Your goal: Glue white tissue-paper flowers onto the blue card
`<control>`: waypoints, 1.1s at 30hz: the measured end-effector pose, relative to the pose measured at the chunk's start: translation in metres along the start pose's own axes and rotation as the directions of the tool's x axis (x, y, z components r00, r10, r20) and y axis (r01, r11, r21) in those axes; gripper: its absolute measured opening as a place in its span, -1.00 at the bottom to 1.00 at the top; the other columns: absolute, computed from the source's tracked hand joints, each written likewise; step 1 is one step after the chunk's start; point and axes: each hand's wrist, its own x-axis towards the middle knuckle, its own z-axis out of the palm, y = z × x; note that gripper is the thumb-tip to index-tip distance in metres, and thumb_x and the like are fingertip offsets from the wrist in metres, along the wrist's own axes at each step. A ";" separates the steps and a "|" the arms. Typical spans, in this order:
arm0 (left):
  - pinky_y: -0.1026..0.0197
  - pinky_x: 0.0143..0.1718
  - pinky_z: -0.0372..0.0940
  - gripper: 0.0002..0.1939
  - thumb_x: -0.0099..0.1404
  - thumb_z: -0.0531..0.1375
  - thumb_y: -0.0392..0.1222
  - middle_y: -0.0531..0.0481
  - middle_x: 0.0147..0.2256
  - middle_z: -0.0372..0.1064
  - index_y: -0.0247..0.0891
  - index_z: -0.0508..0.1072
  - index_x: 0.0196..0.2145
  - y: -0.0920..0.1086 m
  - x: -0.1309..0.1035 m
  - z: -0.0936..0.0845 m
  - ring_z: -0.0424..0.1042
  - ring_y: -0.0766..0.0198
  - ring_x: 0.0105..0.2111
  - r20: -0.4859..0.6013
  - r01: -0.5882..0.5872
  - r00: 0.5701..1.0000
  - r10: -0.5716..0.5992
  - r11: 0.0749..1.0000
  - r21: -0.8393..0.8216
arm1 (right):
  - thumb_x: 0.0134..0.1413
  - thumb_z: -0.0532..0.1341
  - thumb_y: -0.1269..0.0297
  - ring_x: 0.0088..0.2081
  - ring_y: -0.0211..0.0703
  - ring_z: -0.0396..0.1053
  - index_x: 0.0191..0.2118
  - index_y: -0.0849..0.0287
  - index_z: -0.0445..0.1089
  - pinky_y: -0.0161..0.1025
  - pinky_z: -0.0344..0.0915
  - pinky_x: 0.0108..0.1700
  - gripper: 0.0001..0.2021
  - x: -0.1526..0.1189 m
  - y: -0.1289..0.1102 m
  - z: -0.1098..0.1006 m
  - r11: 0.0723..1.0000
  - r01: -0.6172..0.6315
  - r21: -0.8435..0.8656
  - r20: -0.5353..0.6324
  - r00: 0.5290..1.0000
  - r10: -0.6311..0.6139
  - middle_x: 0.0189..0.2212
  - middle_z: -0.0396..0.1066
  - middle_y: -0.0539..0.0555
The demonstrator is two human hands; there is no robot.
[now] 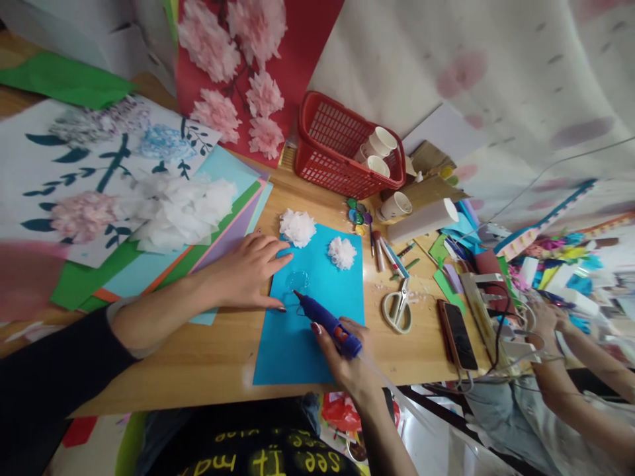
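Observation:
My right hand [347, 354] is wrapped round a blue hot glue gun [327, 324], its dark nozzle pointing up and left over a blue sheet of paper [327, 357]. Just beyond the nozzle, a ring of clear, shiny glue [299, 281] lies on the sheet. My left hand [253, 271] rests at the sheet's left edge, fingers apart and holding nothing. A white tissue-paper flower [297, 228] sits at the sheet's top left corner, above my left fingertips. Farther right on the sheet is a second, smaller white paper flower [342, 253].
Scissors [397, 311] and a phone [459, 334] lie to the right. Behind stands a red basket [342, 149] with paper cups. On the left, a large white tissue flower [183, 211] covers stacked coloured papers. Another person's hands [546, 324] are at the far right.

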 end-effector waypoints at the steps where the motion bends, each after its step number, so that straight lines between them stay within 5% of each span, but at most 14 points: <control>1: -0.19 0.21 0.06 -0.07 0.11 0.21 0.44 -0.36 0.21 0.23 -0.36 0.34 0.20 0.000 0.000 0.000 0.21 -0.22 0.17 -0.002 -0.001 1.000 0.001 1.000 -0.001 | 0.21 0.14 -0.04 -0.66 -0.27 0.15 -0.68 0.08 0.04 -0.26 0.01 -0.59 -0.48 0.000 0.001 -0.001 1.000 -0.011 -0.009 -0.003 1.000 0.011 -0.72 0.10 -0.05; 8: -0.19 0.20 0.06 -0.05 0.11 0.19 0.46 -0.36 0.22 0.22 -0.36 0.33 0.20 -0.001 -0.001 0.002 0.20 -0.23 0.17 -0.004 0.001 1.000 -0.001 1.000 -0.016 | 0.21 0.12 -0.13 -0.61 -0.23 0.23 -0.63 0.10 0.22 -0.26 0.07 -0.56 -0.49 -0.002 0.009 -0.010 0.987 -0.151 -0.057 0.020 0.988 0.152 -0.68 0.21 0.00; 16: -0.18 0.20 0.06 -0.08 0.13 0.22 0.41 -0.36 0.21 0.22 -0.38 0.33 0.20 -0.001 -0.001 0.001 0.20 -0.23 0.17 -0.008 0.000 1.000 0.000 1.000 -0.025 | 0.21 0.13 -0.07 -0.65 -0.25 0.16 -0.67 0.08 0.04 -0.25 0.02 -0.58 -0.48 0.001 -0.003 0.002 0.999 -0.046 -0.024 0.046 0.998 0.047 -0.72 0.12 -0.04; 23: -0.17 0.20 0.06 -0.08 0.13 0.20 0.43 -0.36 0.20 0.24 -0.36 0.34 0.20 -0.001 0.000 0.002 0.21 -0.22 0.16 -0.018 0.000 1.000 0.000 1.000 -0.023 | 0.22 0.12 -0.08 -0.61 -0.21 0.26 -0.66 0.10 0.24 -0.23 0.09 -0.54 -0.50 0.001 0.000 -0.008 0.995 -0.094 -0.034 0.056 0.994 0.096 -0.71 0.25 0.01; 33: -0.16 0.20 0.07 -0.09 0.12 0.24 0.39 -0.38 0.19 0.25 -0.39 0.35 0.18 0.001 0.000 0.000 0.21 -0.21 0.17 -0.020 -0.002 1.000 0.001 1.000 -0.028 | 0.22 0.12 -0.07 -0.63 -0.24 0.21 -0.66 0.08 0.14 -0.25 0.05 -0.56 -0.49 0.012 -0.011 -0.002 0.998 -0.057 -0.006 0.053 0.997 0.057 -0.72 0.20 -0.03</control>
